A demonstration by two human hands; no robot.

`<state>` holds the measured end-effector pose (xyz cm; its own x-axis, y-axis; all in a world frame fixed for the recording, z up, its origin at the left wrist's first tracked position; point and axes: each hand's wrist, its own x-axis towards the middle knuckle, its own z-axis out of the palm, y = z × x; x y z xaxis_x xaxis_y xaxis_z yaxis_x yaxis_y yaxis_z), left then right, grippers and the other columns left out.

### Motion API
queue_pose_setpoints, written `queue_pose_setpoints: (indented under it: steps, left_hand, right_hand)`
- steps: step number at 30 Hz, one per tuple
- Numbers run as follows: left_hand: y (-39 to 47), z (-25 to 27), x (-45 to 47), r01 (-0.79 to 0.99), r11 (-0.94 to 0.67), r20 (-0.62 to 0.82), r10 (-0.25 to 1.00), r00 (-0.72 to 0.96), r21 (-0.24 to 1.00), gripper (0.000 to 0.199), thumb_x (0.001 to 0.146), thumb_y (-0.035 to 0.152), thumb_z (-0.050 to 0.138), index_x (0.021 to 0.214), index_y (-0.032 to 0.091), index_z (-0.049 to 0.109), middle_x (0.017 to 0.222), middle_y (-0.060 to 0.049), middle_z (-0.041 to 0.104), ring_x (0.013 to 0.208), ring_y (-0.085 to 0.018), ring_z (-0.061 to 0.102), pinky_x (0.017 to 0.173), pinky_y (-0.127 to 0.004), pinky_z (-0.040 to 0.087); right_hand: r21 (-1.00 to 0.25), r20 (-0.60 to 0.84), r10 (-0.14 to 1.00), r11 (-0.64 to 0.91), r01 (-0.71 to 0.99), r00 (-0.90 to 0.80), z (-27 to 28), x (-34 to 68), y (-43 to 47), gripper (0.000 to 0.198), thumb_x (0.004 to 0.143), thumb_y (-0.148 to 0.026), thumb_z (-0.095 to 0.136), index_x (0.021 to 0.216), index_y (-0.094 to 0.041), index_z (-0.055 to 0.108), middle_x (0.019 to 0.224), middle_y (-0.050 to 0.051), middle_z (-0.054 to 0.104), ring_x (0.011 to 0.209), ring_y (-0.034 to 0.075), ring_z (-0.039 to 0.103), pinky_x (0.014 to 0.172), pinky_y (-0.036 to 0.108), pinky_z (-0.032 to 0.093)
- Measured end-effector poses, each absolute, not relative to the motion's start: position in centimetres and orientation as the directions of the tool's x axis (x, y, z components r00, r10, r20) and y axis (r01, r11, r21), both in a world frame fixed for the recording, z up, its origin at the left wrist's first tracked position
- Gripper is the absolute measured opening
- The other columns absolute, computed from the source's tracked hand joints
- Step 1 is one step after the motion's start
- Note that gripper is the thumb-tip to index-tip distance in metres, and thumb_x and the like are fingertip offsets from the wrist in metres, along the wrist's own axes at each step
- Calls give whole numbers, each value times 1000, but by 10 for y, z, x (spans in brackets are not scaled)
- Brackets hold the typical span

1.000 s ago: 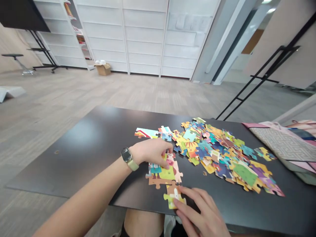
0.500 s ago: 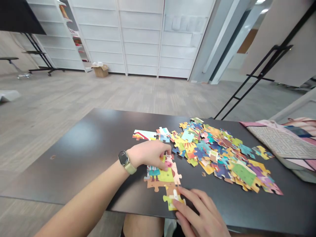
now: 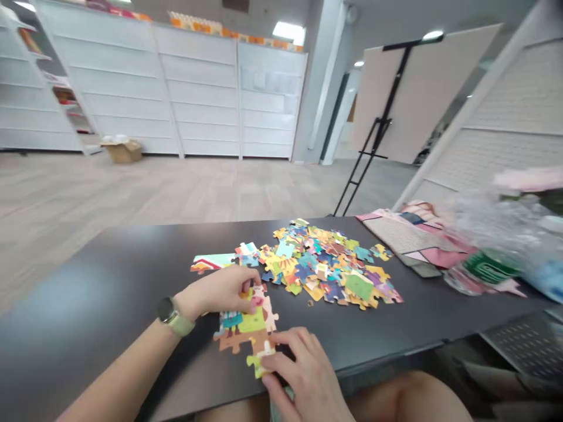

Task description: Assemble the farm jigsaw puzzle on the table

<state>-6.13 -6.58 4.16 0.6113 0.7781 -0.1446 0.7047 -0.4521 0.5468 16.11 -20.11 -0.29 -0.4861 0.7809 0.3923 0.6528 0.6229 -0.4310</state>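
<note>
Joined jigsaw puzzle pieces [image 3: 253,322] lie flat near the table's front edge, showing a pig, a figure in blue and green ground. My left hand [image 3: 226,288], with a watch on its wrist, curls over their upper part, thumb and fingertips pressed on the pig area. At the lower end is a puzzle piece [image 3: 257,364] with a white animal on yellow-green. My right hand [image 3: 303,370] grips its right side between thumb and fingers; they partly hide it. It appears to touch the joined pieces above.
A heap of loose puzzle pieces [image 3: 328,264] spreads to the right. Behind my left hand lies a joined strip [image 3: 213,261] of pieces. Fabric bags [image 3: 404,234] and a plastic bottle with a green label [image 3: 492,266] occupy the table's right end. An easel board [image 3: 417,94] stands beyond.
My view has turned to the right and up, bringing the bottle and more of the easel into sight. Both hands keep about the same places on the puzzle.
</note>
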Motion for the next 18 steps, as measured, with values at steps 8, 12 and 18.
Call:
queue_pose_setpoints:
  steps: [8, 12, 18]
  left_hand:
    - [-61, 30, -61, 742, -422, -205, 782, 589, 521, 35, 77, 37, 69, 110, 25, 66, 79, 3, 56, 71, -17, 54, 61, -26, 35]
    - [-63, 31, -55, 729, -442, -175, 781, 599, 522, 32, 82, 41, 65, 110, 25, 67, 79, 2, 56, 72, -18, 54, 63, -27, 36]
    - [-63, 27, -50, 725, -434, -158, 792, 590, 534, 29, 83, 42, 63, 107, 25, 67, 82, 1, 57, 74, -19, 54, 65, -27, 38]
  right_hand:
    - [-442, 531, 836, 415, 795, -140, 4, 280, -187, 33, 95, -17, 49, 122, -27, 66, 137, 6, 62, 128, 22, 54, 109, 42, 45]
    - [-418, 561, 827, 270, 867, 13, -6, 372, -143, 44, 87, -18, 50, 128, -23, 66, 138, 11, 63, 128, 29, 55, 108, 52, 46]
    - [-321, 487, 863, 318, 892, -132, -24, 386, -132, 27, 92, -24, 55, 110, -31, 74, 126, 5, 72, 123, 30, 58, 99, 54, 49]
